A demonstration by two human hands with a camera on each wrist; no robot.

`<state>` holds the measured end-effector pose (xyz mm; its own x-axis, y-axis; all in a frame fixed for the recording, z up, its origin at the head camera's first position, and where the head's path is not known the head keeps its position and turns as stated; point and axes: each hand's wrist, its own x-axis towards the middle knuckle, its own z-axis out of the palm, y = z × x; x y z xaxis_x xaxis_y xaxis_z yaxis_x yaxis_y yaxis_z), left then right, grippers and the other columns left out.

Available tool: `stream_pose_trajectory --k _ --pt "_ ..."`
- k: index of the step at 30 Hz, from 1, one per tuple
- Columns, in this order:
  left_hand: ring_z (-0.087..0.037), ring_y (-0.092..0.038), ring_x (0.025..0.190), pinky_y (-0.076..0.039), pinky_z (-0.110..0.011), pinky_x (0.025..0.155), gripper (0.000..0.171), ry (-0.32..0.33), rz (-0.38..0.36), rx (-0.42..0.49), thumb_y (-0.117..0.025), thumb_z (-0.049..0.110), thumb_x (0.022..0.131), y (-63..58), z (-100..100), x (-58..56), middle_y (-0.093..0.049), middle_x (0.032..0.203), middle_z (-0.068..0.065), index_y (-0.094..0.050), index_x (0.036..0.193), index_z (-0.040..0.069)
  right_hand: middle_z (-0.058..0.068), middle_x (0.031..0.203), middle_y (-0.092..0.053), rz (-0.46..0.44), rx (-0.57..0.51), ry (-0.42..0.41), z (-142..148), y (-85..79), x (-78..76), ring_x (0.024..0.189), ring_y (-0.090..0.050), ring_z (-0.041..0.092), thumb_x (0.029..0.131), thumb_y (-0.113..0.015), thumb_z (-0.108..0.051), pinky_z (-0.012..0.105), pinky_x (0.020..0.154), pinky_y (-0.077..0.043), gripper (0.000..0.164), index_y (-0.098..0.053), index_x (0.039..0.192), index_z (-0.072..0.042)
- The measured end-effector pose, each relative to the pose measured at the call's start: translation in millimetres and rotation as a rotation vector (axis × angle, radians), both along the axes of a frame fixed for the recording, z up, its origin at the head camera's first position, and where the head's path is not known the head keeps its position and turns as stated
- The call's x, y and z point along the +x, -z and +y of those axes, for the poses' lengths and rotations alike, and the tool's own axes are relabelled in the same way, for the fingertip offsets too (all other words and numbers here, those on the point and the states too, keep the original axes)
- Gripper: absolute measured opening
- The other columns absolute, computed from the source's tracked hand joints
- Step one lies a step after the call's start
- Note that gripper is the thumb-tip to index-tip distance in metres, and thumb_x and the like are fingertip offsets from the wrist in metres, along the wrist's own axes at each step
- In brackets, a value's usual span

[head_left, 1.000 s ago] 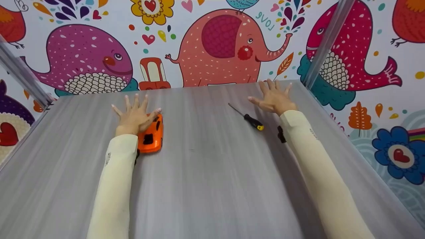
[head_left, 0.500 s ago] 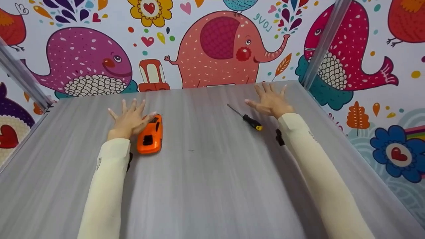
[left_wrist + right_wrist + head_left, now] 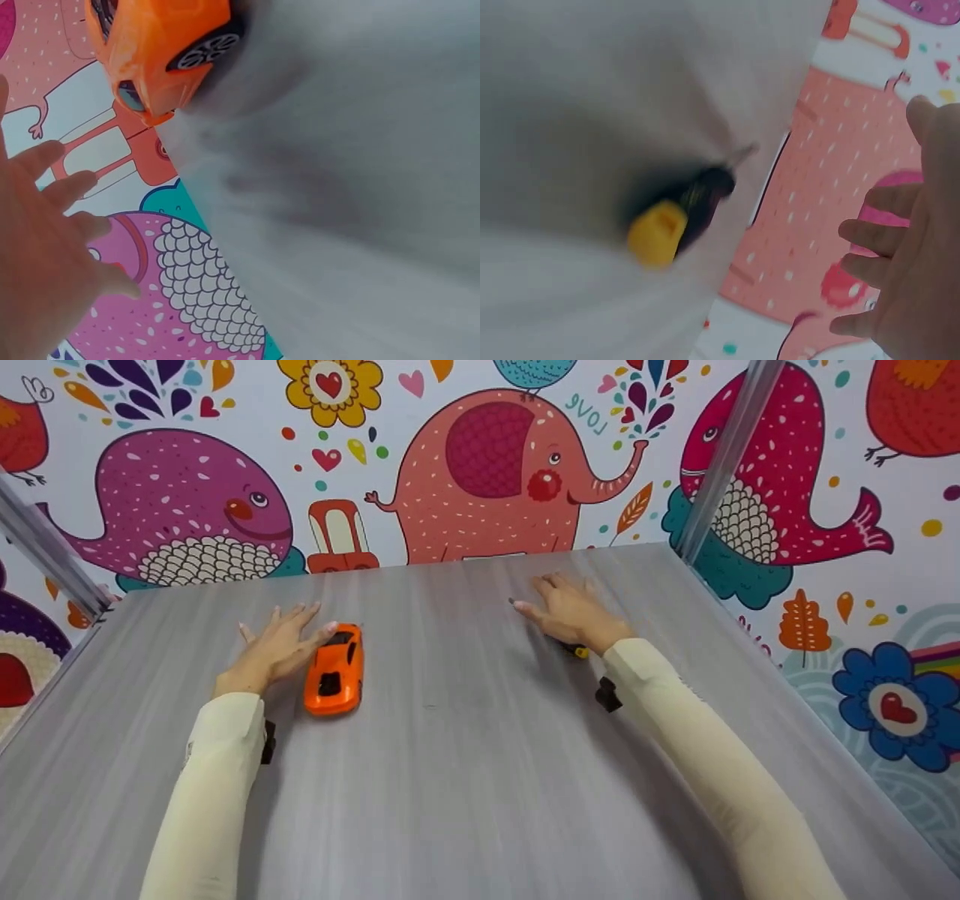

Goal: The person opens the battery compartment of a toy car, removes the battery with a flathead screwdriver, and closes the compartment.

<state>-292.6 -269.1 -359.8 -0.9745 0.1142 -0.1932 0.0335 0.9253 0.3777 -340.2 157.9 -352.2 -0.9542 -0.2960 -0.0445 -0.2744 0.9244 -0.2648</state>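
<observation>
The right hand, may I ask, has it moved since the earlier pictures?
Yes, against the printed elephant, the right hand has moved left toward the screwdriver.

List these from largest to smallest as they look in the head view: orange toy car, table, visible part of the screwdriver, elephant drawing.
1. Table
2. Elephant drawing
3. Orange toy car
4. Screwdriver, counting only what shows; the right hand hides most of it.
</observation>
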Motion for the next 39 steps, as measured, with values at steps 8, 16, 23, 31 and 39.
stream_pose_trajectory --k 8,16,23,31,39 --pt "-0.049 -0.002 0.153 0.010 -0.073 0.116 0.099 -0.032 -0.046 0.146 -0.027 0.082 0.090 1.4 -5.9 1.4 -0.009 0.168 -0.022 -0.010 0.162 0.017 0.009 0.157 -0.041 -0.056 -0.203 -0.003 -43.8 8.0 18.8 0.146 -0.037 0.029 0.097 -0.051 -0.061 0.054 0.122 -0.031 0.074 -0.040 0.153 -0.015" --pt "-0.044 -0.009 0.154 -0.008 -0.069 0.121 0.094 -0.076 -0.116 0.323 -0.033 0.080 0.091 7.8 -10.9 -0.3 -0.014 0.168 -0.017 -0.017 0.162 0.021 0.015 0.145 -0.052 -0.090 -0.452 -0.082 -83.3 20.6 40.9 0.134 -0.051 0.029 0.099 -0.061 -0.043 0.046 0.112 -0.046 0.060 -0.050 0.145 -0.007" --pt "-0.039 -0.016 0.154 -0.013 -0.062 0.125 0.097 -0.126 -0.151 0.478 -0.038 0.078 0.091 15.0 -16.8 -6.7 -0.020 0.167 -0.016 -0.019 0.161 0.014 0.019 0.139 -0.059 -0.215 -0.632 -0.140 -118.1 32.4 52.9 0.127 -0.058 0.030 0.094 -0.070 -0.028 0.043 0.106 -0.051 0.056 -0.052 0.142 -0.003" --pt "-0.038 -0.029 0.150 -0.034 -0.052 0.121 0.070 -0.144 -0.177 0.563 -0.040 0.052 0.104 21.9 -19.5 -15.4 -0.024 0.165 -0.018 -0.023 0.161 0.014 0.017 0.139 -0.059 -0.392 -0.776 -0.116 -150.3 42.7 62.7 0.123 -0.060 0.028 0.091 -0.074 -0.022 0.039 0.099 -0.055 0.059 -0.052 0.142 -0.002" --pt "-0.036 -0.035 0.145 -0.039 -0.048 0.118 0.066 -0.193 -0.220 0.562 -0.042 0.045 0.106 26.9 -18.7 -18.4 -0.028 0.164 -0.018 -0.020 0.161 0.016 0.016 0.132 -0.060 -0.552 -0.960 -0.021 -183.3 59.2 70.7 0.089 -0.063 0.016 0.086 -0.078 -0.012 0.030 0.073 -0.061 0.061 -0.053 0.141 -0.003"
